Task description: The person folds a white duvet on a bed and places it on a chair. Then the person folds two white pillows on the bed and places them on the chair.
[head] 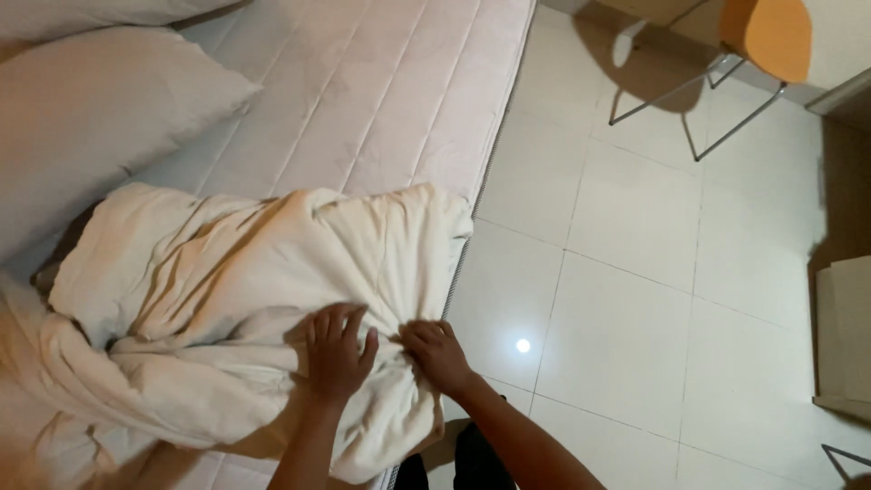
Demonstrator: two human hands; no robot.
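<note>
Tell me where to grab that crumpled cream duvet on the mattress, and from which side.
Probably grip the duvet at its bunched near edge by the mattress side, coming from the floor side, where both hands already press; the fabric gathers into folds there.

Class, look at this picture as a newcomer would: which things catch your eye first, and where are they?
First the crumpled cream duvet heaped on the bare quilted mattress, with the left hand and right hand pressed into its near edge. Next, the orange chair at top right on the pale tiled floor.
</note>
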